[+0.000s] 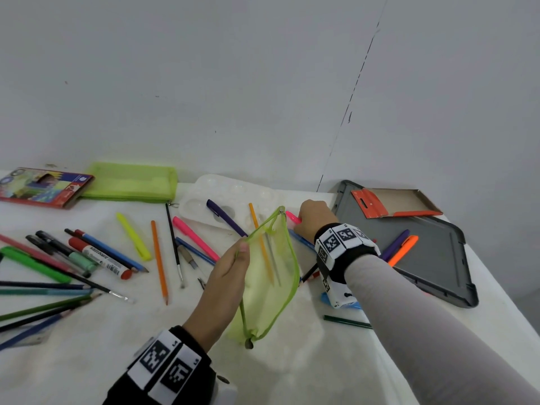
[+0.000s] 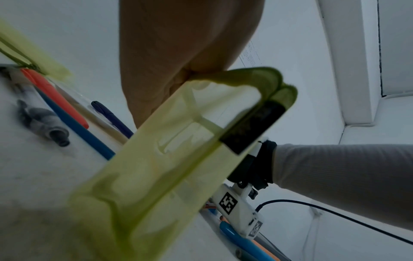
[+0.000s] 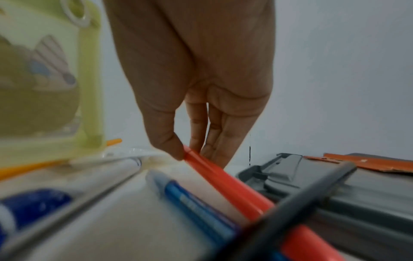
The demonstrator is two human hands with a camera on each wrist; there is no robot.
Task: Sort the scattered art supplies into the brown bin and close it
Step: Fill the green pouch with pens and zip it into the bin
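My left hand (image 1: 241, 249) pinches the zipper edge of a lime-green mesh pouch (image 1: 271, 276) and holds its mouth open above the white table. An orange pencil (image 1: 262, 249) shows through the mesh. In the left wrist view the pouch (image 2: 170, 159) hangs from my left hand (image 2: 190, 74). Beyond the pouch, my right hand (image 1: 301, 222) pinches the end of a pink highlighter (image 1: 292, 216) lying on the table beside a grey lid. In the right wrist view, thumb and fingers of that hand (image 3: 190, 151) close on the highlighter (image 3: 223, 178). No brown bin is in view.
A grey lid (image 1: 432, 258) at the right carries an open cardboard box (image 1: 400, 201) and two pens (image 1: 397, 244). A white palette (image 1: 233, 191), a second green pouch (image 1: 131, 182) and a pencil box (image 1: 43, 187) line the back. Several pens and pencils (image 1: 87, 258) lie at the left.
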